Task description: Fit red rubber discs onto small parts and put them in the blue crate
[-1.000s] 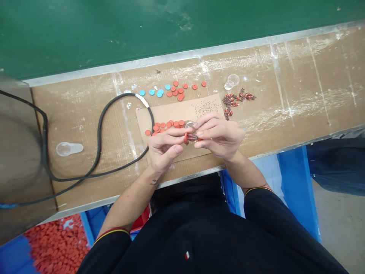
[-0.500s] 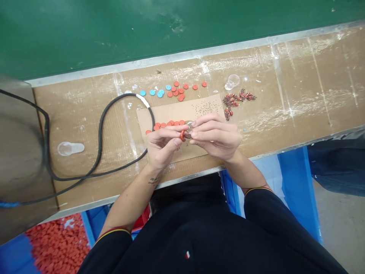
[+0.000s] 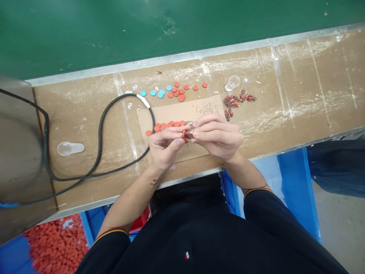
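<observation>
Between thumb and fingertips, my left hand (image 3: 164, 147) pinches an orange-red round disc (image 3: 184, 134), held on edge. My right hand (image 3: 219, 136) is closed beside it, its fingertips pressed together on a small dark, thin piece that meets the disc; its kind is too small to make out. Both hands are over a cardboard sheet (image 3: 171, 111). Several orange-red discs (image 3: 157, 128) lie on the sheet beyond my left fingers. Tiny dark specks (image 3: 205, 108) are scattered near the sheet's far right corner.
More orange-red discs (image 3: 181, 91) and blue discs (image 3: 161, 93) lie farther back. Small red-and-black wired parts (image 3: 231, 101) are piled right, near a clear plastic scoop (image 3: 232, 82). Another clear scoop (image 3: 70, 148) and a looped black cable (image 3: 100, 133) are left. A bin of red pieces (image 3: 57, 245) stands below.
Both hands have shifted very slightly to the right, with the disc still pinched. The disc now looks turned more edge-on, its small dark piece less visible.
</observation>
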`<state>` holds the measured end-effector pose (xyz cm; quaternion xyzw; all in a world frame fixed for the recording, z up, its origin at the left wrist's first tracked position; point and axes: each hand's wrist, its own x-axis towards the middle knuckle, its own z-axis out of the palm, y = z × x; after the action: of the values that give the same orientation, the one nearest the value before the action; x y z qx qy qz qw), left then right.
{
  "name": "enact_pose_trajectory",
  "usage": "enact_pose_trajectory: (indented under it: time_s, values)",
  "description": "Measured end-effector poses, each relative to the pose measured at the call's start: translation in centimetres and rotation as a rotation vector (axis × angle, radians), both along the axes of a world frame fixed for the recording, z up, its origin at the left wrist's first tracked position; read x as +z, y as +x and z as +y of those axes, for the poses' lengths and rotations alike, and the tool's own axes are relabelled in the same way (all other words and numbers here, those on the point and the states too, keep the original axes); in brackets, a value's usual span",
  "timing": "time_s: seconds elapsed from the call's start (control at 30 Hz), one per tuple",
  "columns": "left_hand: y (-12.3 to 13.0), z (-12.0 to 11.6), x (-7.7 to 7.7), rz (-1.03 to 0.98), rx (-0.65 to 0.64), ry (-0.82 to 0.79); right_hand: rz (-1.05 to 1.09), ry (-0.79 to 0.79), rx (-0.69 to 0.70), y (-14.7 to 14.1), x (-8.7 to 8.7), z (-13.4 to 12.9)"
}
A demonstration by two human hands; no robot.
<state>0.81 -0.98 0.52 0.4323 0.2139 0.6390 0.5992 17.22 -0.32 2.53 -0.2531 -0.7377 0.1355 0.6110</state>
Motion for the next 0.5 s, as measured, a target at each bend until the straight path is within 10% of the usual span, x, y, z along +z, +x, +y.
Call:
enact_pose_trajectory:
  time_s: [0.5]
  values:
    - [-0.24, 0.06, -0.64, 0.007, -0.099, 0.119, 0.098, -0.061, 0.051, 0.1, -0.1, 0.16]
